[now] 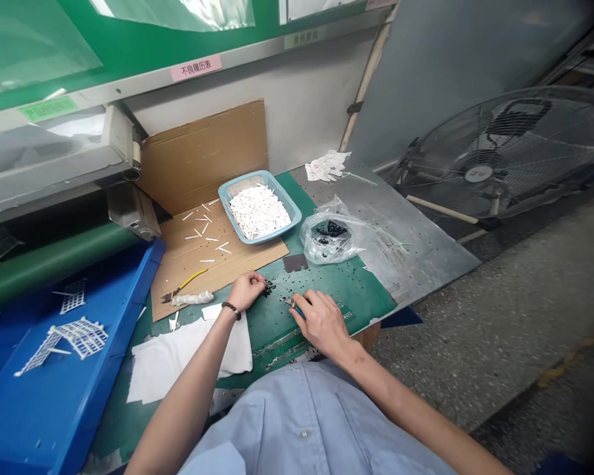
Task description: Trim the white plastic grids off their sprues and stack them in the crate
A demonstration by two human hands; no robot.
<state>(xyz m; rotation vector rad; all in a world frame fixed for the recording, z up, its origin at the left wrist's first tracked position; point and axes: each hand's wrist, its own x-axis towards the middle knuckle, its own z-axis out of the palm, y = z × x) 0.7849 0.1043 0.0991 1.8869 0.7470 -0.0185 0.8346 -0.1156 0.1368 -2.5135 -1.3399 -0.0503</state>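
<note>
My left hand (247, 290), with a dark beaded bracelet at the wrist, has its fingers pinched together beside a small pile of black pieces (269, 289). What sits between the fingertips is too small or hidden to name. My right hand (323, 321) is wrapped round small blue-handled nippers (297, 308), their metal jaws pointing left toward the pile. Black bits are scattered over the green mat (270, 324) around both hands. A flat dark block (295, 263) lies just beyond them. Right of it sits a clear plastic bag (332, 232) with black pieces inside.
A light blue basket (297, 214) of white sticks stands on cardboard (178, 254) among loose sticks. Yellow-handled cutters (191, 280) lie left, near a white cloth (188, 349). White lattice parts (82, 336) rest in a blue bin (34, 402). White gloves (327, 166) and a fan (480, 171) are right.
</note>
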